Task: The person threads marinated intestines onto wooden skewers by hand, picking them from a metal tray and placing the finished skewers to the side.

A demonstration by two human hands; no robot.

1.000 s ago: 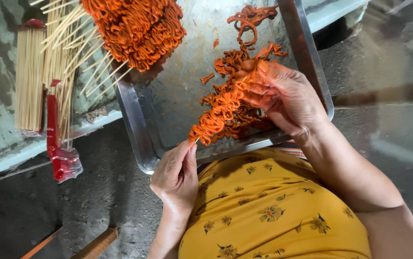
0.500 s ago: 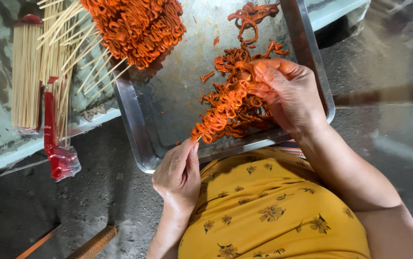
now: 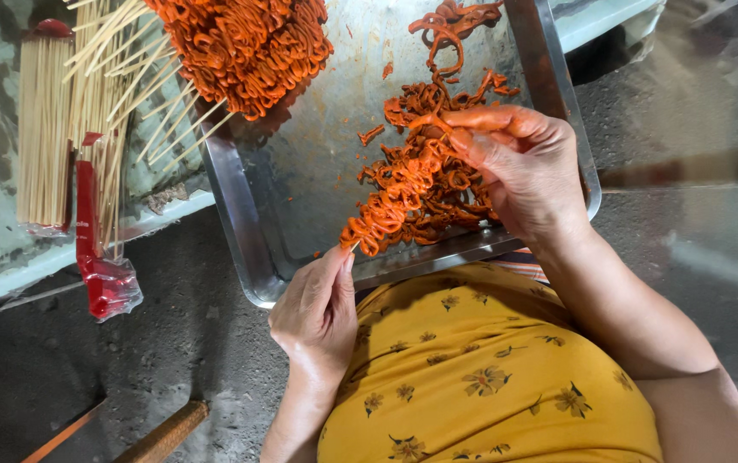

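Since a moment ago the left hand (image 3: 317, 313) has crept a little closer under the near rim of the dented, rectangular steel tray (image 3: 244, 227), and the right hand (image 3: 527, 167) has slid its fingers further along the skewer, bunching the meat tighter. The thin bamboo skewer threaded with orange-red marinated strips (image 3: 399, 193) slants across the tray's near right part, its lower end pinched between the left thumb and fingertips, its upper end under the right hand, which is curled around the topmost strip and grasping it.

Loose marinated strips (image 3: 442, 103) lie heaped in the tray's right half, trailing up toward the far edge. The big pile of finished orange skewers (image 3: 244, 43) sits at the tray's far left corner, sticks poking out over the rim. The middle of the tray floor is bare, smeared metal, the roomiest patch near the hands.

Left of the tray, a bundle of plain bamboo sticks (image 3: 43, 129) lies on the pale green bench (image 3: 9, 249), with a red plastic wrapper (image 3: 99, 257) hanging over its edge. The tray's near rim overhangs the person's yellow flowered lap (image 3: 480, 377).
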